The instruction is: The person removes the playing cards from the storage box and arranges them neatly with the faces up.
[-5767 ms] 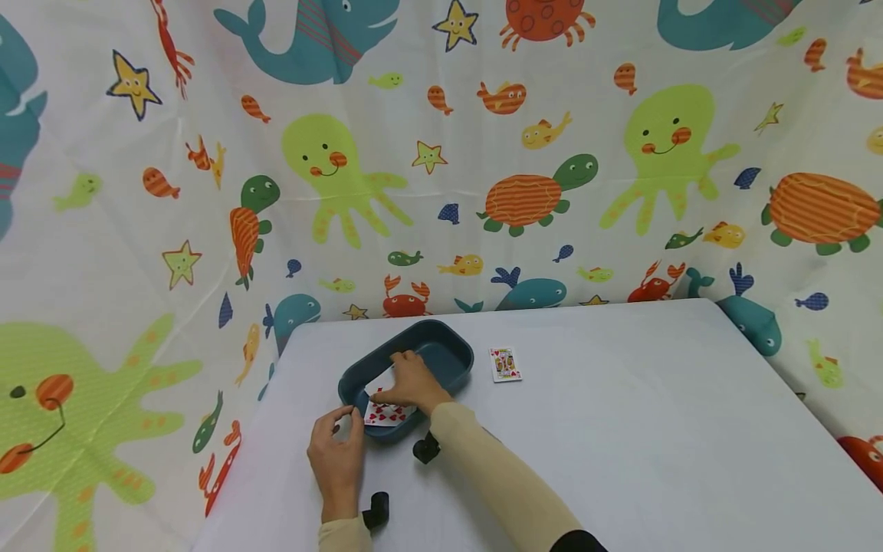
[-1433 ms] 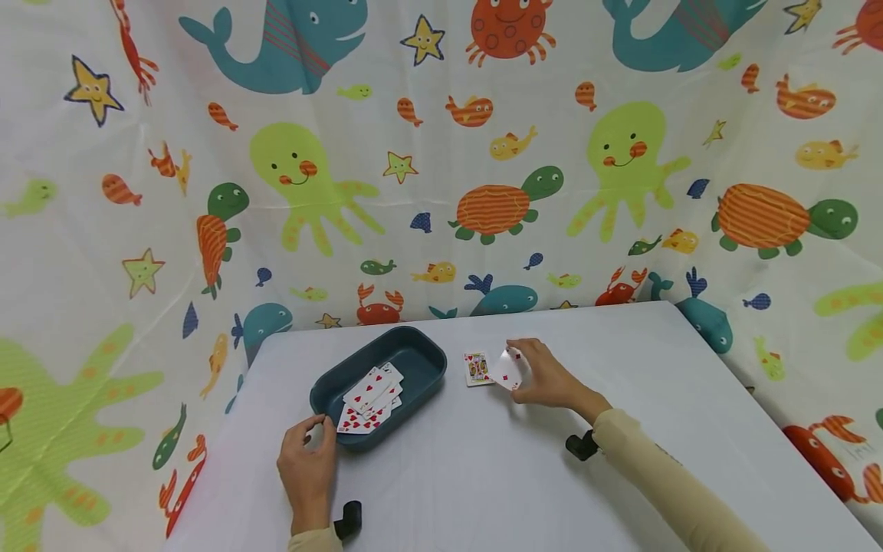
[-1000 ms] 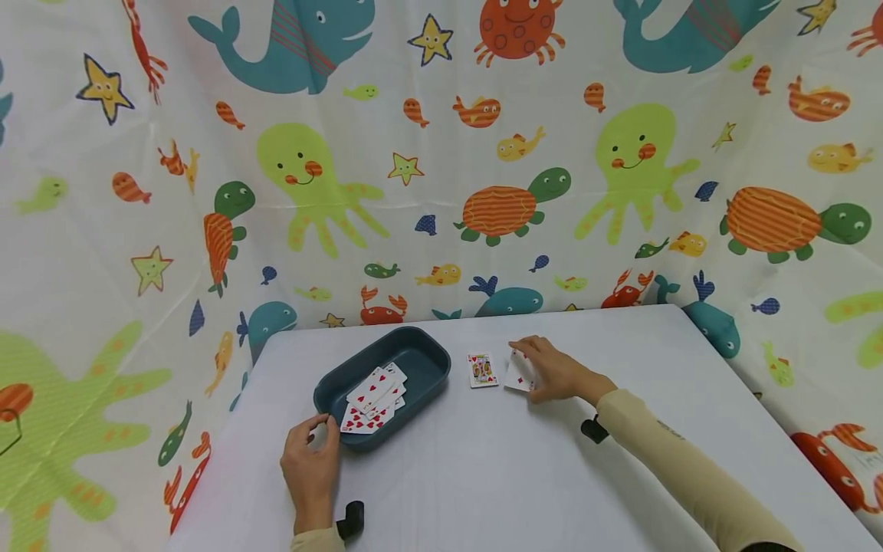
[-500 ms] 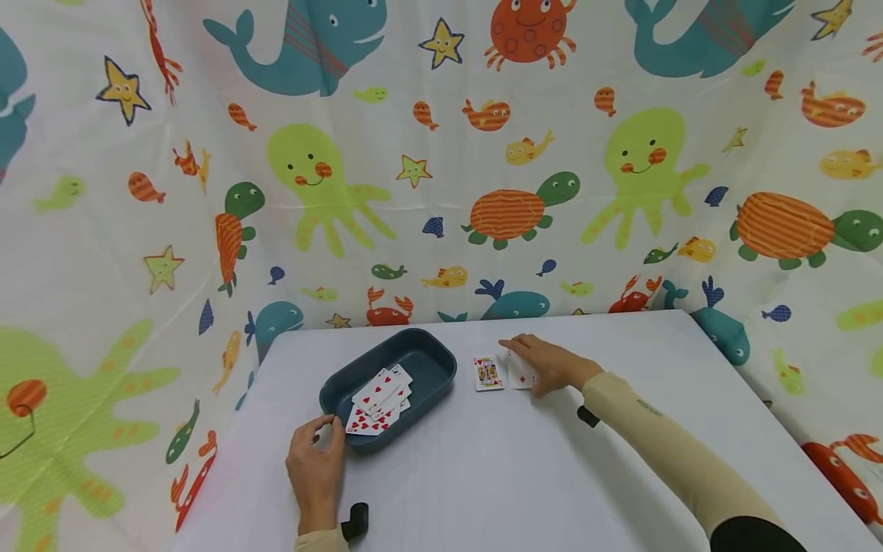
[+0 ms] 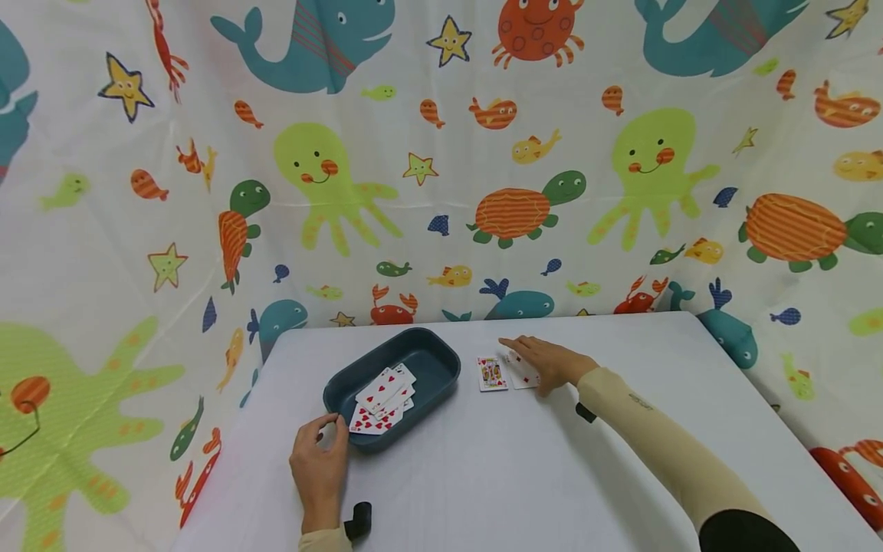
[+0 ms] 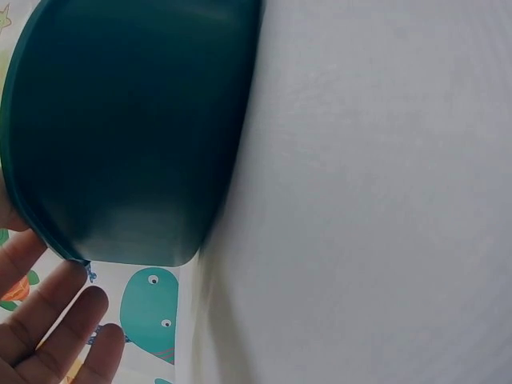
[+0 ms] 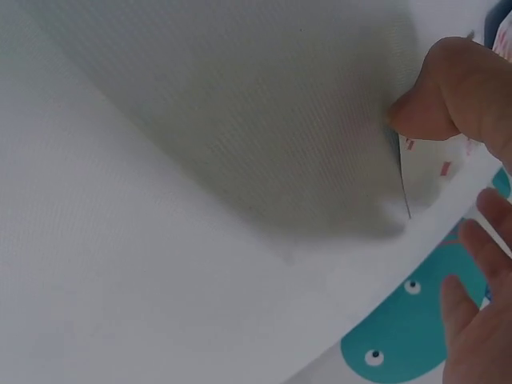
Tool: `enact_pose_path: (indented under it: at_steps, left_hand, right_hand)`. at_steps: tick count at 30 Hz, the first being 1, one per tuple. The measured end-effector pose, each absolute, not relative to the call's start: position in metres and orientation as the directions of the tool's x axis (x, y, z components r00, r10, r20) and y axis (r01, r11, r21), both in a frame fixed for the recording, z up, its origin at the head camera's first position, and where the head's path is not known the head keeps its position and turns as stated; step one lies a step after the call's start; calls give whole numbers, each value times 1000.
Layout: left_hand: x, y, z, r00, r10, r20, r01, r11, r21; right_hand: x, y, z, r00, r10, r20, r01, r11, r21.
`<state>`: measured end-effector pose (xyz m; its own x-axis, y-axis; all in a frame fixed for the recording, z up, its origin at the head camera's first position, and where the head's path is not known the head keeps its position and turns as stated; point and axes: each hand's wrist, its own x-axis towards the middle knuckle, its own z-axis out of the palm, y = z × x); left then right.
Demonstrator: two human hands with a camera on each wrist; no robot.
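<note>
At the near left corner of a dark teal tray (image 5: pixel 433 366), my left hand (image 5: pixel 320 468) pinches the rim. The left wrist view shows the tray's side wall (image 6: pixel 128 136) with several fingers beside it. Several red-suit playing cards (image 5: pixel 379 395) lie loosely overlapped in the tray. My right hand (image 5: pixel 552 360) holds a diamond playing card (image 5: pixel 527 376) low at the table, partly covered by the fingers. In the right wrist view the thumb presses that card's edge (image 7: pixel 428 176). Close on its left, a face card (image 5: pixel 493 374) with a red heart in its corner lies face up.
A white cloth covers the table (image 5: pixel 476 475). Behind and to the left hangs a sea-animal curtain (image 5: pixel 441 153). Black camera mounts sit by the wrists, the left mount (image 5: pixel 359 521) standing just above the cloth.
My right hand went from the tray to the face card's right side, bringing the diamond card, which tilted, then settled low beside it. My left hand stayed at the tray corner.
</note>
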<state>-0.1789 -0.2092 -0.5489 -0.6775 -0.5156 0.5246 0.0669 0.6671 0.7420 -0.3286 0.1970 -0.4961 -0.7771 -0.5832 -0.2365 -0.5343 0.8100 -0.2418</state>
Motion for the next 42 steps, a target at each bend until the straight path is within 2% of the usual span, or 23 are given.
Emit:
enact_pose_path:
  at_steps: [7,14,18,26,35,42]
  left_hand:
    - [-177,-208,-548,-672,-513,534,74,671,738]
    - [-173,-206,-547,-684,-536,494,40,649,760]
    - [-171,-205,-547,-686,-546,481,31,638,769]
    - [-170,-203,-547,-680,-546,490,39,640,767]
    - [-167,-202,-547,-684,-549,480,33,634,772]
    - [-165,-202,-548,-688,-551,473,23,635,772]
  right_hand:
    - [-328,198,-497,-792,-559,-248,-508,827,-242]
    - [-323,201,-498,-802,-555,-219,-494,824,-278]
    - [-319,205,-502,-833,-524,-177,-445,825,-347]
    - [-307,219,-519,-906,-420,-51,-322,763,-561]
    - [-286,222,-533,-965,-262,18,-183,622,-761]
    - [-275,212,-537,-988,-141,65,-128,498,-858]
